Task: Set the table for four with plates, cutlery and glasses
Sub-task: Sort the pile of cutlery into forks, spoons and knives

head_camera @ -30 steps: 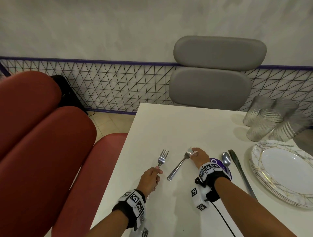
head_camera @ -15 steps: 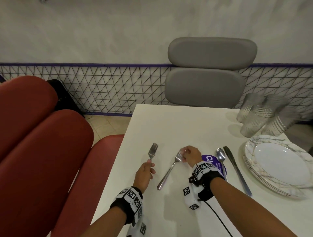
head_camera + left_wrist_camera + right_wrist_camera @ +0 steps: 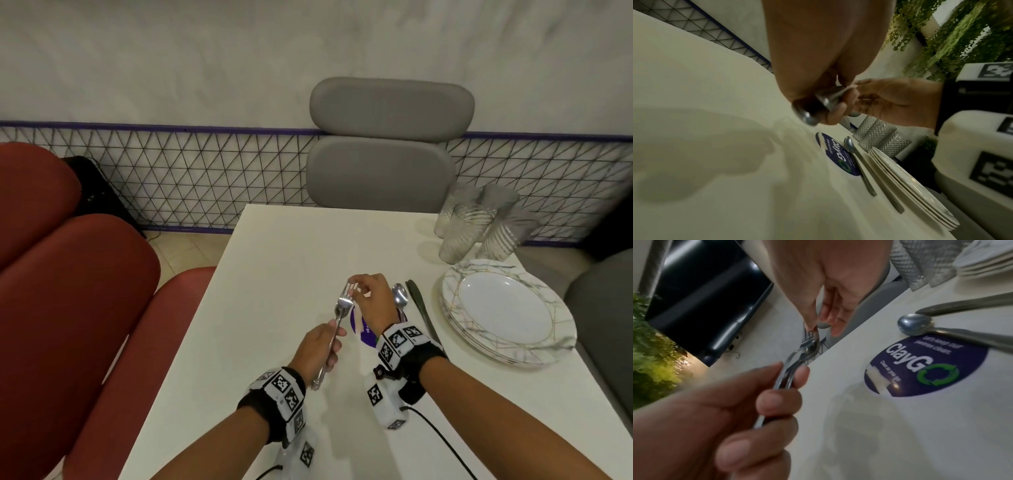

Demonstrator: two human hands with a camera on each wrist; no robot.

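Two metal forks (image 3: 342, 306) are held together above the white table (image 3: 274, 274), tines up and away from me. My left hand (image 3: 317, 347) grips both handles; the right wrist view shows its fingers (image 3: 781, 386) curled round the forks (image 3: 797, 360). My right hand (image 3: 368, 298) pinches the tines between thumb and fingertip. To its right a spoon (image 3: 400, 296) and a knife (image 3: 421, 313) lie on the table. A stack of marbled plates (image 3: 555, 329) sits further right, with several ribbed glasses (image 3: 479, 226) behind it.
A round purple sticker (image 3: 363, 334) lies on the table under my hands. A grey chair (image 3: 383, 171) stands at the far edge and red seats (image 3: 85, 291) run along the left. A wire-mesh panel (image 3: 205, 171) lines the wall.
My right hand lifted the second fork off the table. My left hand brought its fork right to meet it, and both forks are now held together.
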